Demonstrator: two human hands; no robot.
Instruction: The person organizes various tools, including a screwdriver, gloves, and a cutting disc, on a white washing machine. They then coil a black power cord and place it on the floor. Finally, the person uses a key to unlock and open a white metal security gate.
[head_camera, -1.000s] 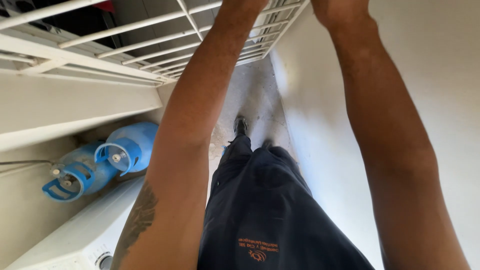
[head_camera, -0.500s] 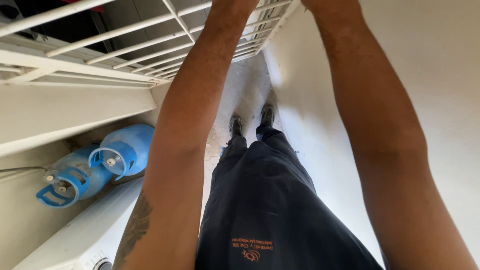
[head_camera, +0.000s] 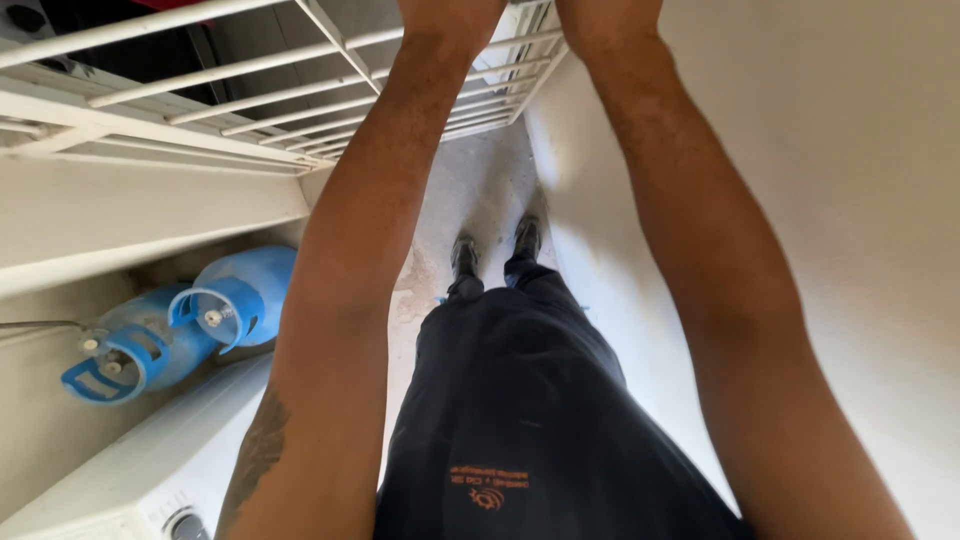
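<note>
Closest to the camera, at 6 o'clock, are the person's dark trousers (head_camera: 540, 420), and at 7 o'clock the corner of a white appliance (head_camera: 150, 470) with a knob. Both forearms run straight up out of the top edge, left arm (head_camera: 350, 290) toward 12 o'clock and right arm (head_camera: 700, 260) toward 1 o'clock, elbows nearly locked. The hands themselves are cut off above the wrists, so I can't tell if they're spread, closed or pinching anything, or what they're on. Best guess for whatever overhead reach this is: keep feet planted, shoulders square, don't overextend. Further out at 9 o'clock, two blue gas cylinders (head_camera: 190, 325) sit side by side against the wall. Farthest away, the black shoes (head_camera: 495, 250) stand on a bare concrete floor (head_camera: 470, 190), with a white metal grille (head_camera: 250, 100) from 10 to 12 o'clock.
</note>
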